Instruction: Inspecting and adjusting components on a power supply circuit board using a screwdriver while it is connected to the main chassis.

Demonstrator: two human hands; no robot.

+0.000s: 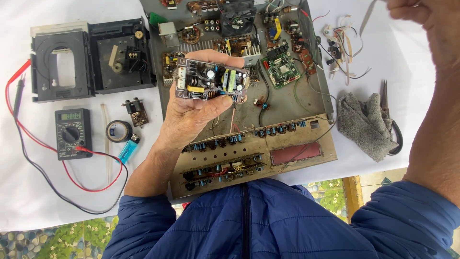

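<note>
My left hand (191,112) grips a small power-supply circuit board (212,80), held up over the opened amplifier chassis (287,103) on the desk (28,192). My right hand (412,10) is raised at the frame's edge; I cannot tell its grip.

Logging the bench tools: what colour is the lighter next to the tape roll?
Light blue with a dark top; the lighter shows in the head view.

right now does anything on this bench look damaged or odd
Yes: the open chassis looks rusty and grimy, with loose wires trailing across its floor. The left hand holds a small circuit board lifted free above it.
</note>
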